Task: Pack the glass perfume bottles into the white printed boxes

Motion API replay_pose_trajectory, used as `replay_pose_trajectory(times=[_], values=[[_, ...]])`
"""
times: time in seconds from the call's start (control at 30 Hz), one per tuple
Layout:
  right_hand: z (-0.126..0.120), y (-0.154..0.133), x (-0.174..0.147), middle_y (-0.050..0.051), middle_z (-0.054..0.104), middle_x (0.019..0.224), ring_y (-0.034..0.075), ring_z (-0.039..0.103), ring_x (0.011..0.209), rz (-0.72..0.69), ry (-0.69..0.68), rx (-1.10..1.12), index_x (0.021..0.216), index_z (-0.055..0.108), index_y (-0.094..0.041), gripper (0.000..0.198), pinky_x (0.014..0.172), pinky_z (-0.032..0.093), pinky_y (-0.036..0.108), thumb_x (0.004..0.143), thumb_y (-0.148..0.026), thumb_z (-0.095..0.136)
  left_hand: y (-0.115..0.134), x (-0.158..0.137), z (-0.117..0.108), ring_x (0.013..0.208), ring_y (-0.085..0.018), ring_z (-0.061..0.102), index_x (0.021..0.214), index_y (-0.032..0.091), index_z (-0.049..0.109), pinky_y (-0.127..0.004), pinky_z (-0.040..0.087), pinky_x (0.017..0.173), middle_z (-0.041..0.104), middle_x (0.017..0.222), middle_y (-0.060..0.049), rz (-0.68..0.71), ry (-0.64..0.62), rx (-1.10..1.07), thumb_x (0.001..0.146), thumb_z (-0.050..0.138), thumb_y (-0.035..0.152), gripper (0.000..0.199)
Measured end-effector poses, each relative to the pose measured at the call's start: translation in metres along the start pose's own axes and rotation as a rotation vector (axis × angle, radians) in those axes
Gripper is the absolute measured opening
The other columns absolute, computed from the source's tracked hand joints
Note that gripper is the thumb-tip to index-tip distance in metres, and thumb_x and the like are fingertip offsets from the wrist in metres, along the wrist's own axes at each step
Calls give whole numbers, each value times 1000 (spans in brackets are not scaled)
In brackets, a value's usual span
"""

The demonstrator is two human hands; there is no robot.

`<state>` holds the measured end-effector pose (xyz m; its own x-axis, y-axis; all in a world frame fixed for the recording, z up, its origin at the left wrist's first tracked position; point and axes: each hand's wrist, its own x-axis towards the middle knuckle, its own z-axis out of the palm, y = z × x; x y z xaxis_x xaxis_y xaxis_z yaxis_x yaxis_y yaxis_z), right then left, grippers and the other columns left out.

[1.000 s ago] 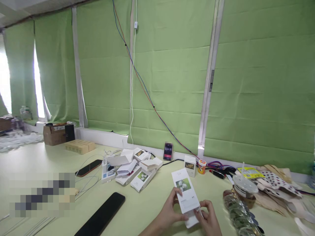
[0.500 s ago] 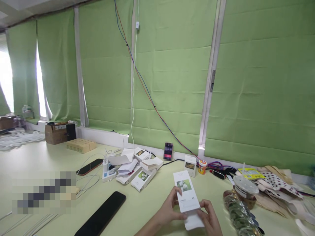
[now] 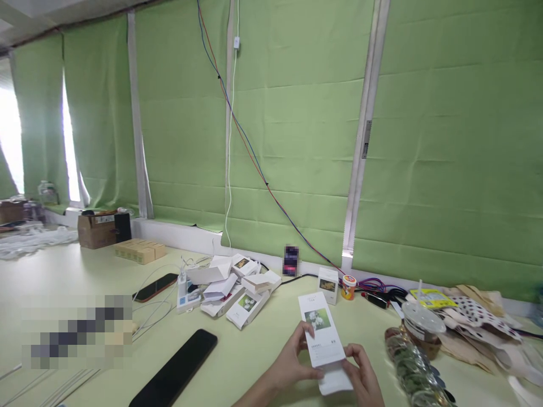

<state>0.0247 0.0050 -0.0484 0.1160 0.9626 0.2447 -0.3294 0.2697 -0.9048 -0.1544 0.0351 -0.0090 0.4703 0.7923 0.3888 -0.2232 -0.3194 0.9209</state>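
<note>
Over the pale table [image 3: 240,353], pinched a flower-printed white box [image 3: 326,340] between left hand [image 3: 293,356], at its left edge, and right hand [image 3: 362,374], lower right.

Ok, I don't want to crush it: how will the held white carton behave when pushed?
Probably light: the left hand and right hand hold the white carton by its edges. Its flat printed face suggests fairly stiff card. The flap at its near end looks thin, so might bend easily.

bare left grip [image 3: 290,357], bare right grip [image 3: 363,375], bare forearm [image 3: 259,389]
</note>
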Motion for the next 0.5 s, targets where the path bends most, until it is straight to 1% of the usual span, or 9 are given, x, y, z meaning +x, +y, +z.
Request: replay_pose_trajectory(times=[0.2,0.23,0.3,0.37,0.43,0.5], values=[[-1,0,1,-1,66,69,15,56,48,-24,9,0,82,48,-24,37,47,39,24,71,-53,68,-1,-2,1,102,-22,57,95,24,42,-29,42,84,64,108,-3,0,10,-2,53,87,15,62],[-1,0,1,-1,66,69,15,57,48,-23,11,4,82,48,-24,37,47,39,24,71,-53,68,-1,-2,2,100,-22,59,95,24,41,-28,44,81,64,107,-4,-17,3,-22,54,88,16,63],[-2,2,1,-1,65,64,16,58,49,-13,11,8,82,48,-24,37,48,40,24,71,-53,68,-2,-2,3,89,-21,65,95,25,37,-25,47,70,68,103,-6,-77,-19,-76,55,88,21,65],[-4,5,1,-2,64,60,16,57,48,1,6,10,82,48,-24,36,48,40,24,72,-53,67,-3,-1,5,76,-18,68,94,25,33,-21,46,60,71,96,-7,-140,-38,-120,57,88,24,67],[-5,7,2,-2,63,60,16,57,48,2,8,13,82,49,-24,35,47,39,24,71,-51,68,-5,0,5,71,-17,69,93,25,32,-19,46,57,73,92,-8,-171,-42,-148,56,89,26,68],[-7,10,3,-2,63,66,15,57,50,-15,23,15,82,49,-24,36,47,41,24,70,-50,70,-7,0,5,74,-18,70,93,25,32,-20,49,59,74,92,-9,-176,-40,-172,55,90,25,69]])
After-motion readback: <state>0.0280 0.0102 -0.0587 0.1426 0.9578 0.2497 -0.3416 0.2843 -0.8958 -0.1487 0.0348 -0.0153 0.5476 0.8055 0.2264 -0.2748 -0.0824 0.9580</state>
